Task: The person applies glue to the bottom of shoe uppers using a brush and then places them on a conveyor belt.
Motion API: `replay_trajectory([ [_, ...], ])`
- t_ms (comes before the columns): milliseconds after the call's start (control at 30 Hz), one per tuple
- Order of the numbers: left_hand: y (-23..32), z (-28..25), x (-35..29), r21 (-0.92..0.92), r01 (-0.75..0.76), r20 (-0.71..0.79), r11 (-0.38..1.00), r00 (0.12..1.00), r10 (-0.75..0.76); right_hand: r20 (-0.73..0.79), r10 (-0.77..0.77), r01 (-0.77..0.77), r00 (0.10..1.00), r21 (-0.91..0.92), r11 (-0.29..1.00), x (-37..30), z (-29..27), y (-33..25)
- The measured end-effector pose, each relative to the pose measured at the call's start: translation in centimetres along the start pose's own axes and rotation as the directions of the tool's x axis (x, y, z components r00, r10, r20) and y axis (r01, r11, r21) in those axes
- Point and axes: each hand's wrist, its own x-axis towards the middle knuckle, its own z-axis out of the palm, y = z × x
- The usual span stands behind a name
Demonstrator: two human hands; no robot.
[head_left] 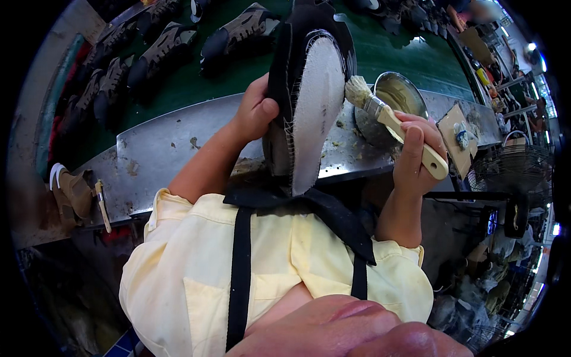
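Note:
My left hand grips the side of a dark shoe upper, held upright with its underside facing me. A long white insole board with a stitched edge covers that underside. In my right hand is a paintbrush with a pale wooden handle, closed between fingers and thumb. Its cream bristles are at the right edge of the shoe; I cannot tell whether they touch. Just behind the brush, a metal bowl with yellowish residue inside sits tilted on the metal ledge.
Several grey and black shoe uppers lie on the green conveyor belt beyond the ledge. A second brush and a brown shoe piece are at the left. Cardboard and a wire-caged fan stand at the right.

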Motion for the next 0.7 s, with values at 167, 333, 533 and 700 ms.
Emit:
replay_trajectory([
  [167,0.1,0.1,0.1,0.03,0.011,0.031,0.999,0.999,-0.011,-0.011,-0.132,0.131,0.991,-0.042,0.99,1.7,0.3,0.3],
  [333,0.4,0.7,0.1,0.031,-0.082,0.04,0.996,0.996,0.08,-0.083,-0.307,0.303,0.948,-0.051,0.951,5.2,2.5,1.2],
  [533,0.0,0.3,-0.3,-0.046,0.063,0.035,0.997,0.998,-0.061,-0.156,-0.459,0.466,0.875,0.012,0.885,7.0,4.9,2.4],
  [700,-0.1,0.6,-0.4,-0.073,0.098,0.038,0.992,0.995,-0.096,-0.244,-0.1,0.214,0.965,0.501,0.839,6.5,5.3,2.5],
])
